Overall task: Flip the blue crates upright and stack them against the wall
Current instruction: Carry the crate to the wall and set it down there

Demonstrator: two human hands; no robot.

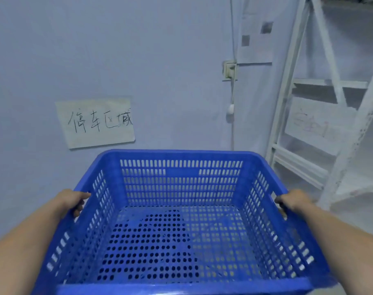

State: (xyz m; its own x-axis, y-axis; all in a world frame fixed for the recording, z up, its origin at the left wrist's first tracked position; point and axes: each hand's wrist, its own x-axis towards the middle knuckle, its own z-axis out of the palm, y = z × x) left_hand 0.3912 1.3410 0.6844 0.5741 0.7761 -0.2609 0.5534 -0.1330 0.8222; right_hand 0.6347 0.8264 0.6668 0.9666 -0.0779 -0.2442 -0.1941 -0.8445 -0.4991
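- The blue crate [181, 220] is upright, open side up, and held off the floor in front of the person; its far rim faces the wall [138, 60] and sits close to it, though contact cannot be confirmed.
- The left hand [71, 202] grips the rim of the crate's left side, fingers curled over the edge and into the handle area.
- The right hand [293, 202] grips the rim of the crate's right side in the same manner, fingers wrapped under the lip.
- The two hands are well apart, one on each side wall, with the crate carried level between them.
- Through the perforated base, dark blue shapes are visible below (possibly another crate under this one; the holes do not show enough to tell).
- A handwritten paper sign [96, 122] is fixed to the wall just above the crate's far left corner. A white metal frame [304, 124] stands at the wall's right end.
- Progress, as a judgement: the flip step for this crate is complete, since it is already right way up. Remaining: lower it into place against the wall, release both hands, then repeat for any crates still inverted (none are in view).
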